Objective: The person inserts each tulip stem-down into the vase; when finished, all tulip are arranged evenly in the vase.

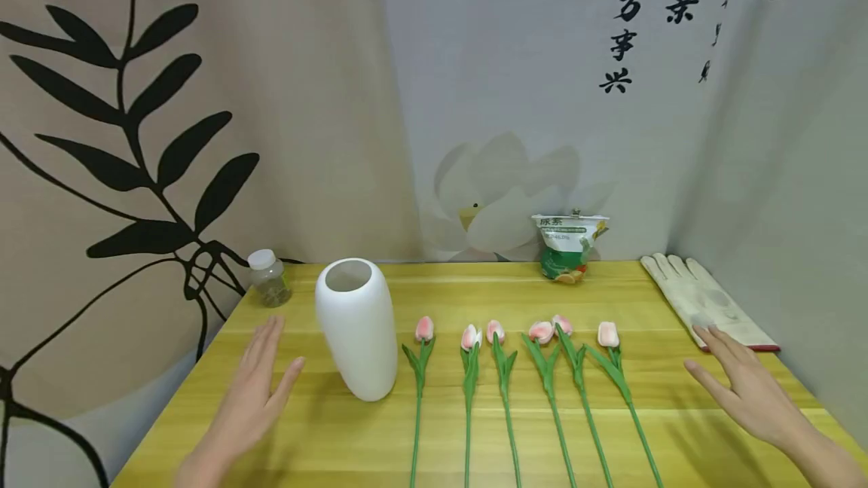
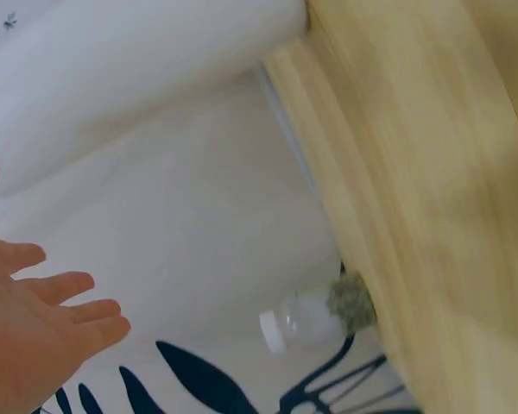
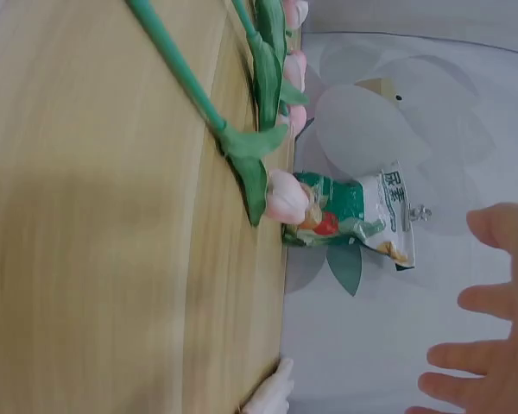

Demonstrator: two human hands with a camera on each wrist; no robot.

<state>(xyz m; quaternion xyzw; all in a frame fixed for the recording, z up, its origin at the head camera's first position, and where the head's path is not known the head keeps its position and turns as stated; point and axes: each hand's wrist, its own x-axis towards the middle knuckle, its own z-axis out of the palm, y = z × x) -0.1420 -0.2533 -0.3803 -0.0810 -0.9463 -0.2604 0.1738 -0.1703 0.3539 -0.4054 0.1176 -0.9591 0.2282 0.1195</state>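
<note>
My left hand (image 1: 247, 398) is held over the left part of the table, fingers straight and thumb spread, holding nothing. To its right a white vase (image 1: 357, 337) stands upright, its dark round mouth showing. Several pink tulips with green stems lie side by side in the middle, from the leftmost tulip (image 1: 419, 379) to the rightmost tulip (image 1: 624, 379). On the right side my right hand (image 1: 753, 390) hovers with fingers extended and also holds nothing. Its nearest thing is a pair of white gloves (image 1: 705, 300). In the right wrist view a tulip head (image 3: 287, 198) shows close up.
A clear jar (image 1: 270, 279) with a white lid stands at the table's back left corner. Near the back edge is a green and white snack bag (image 1: 568, 247) with a clip on top. Behind the wooden table (image 1: 461, 281) hangs a printed curtain (image 1: 325, 111).
</note>
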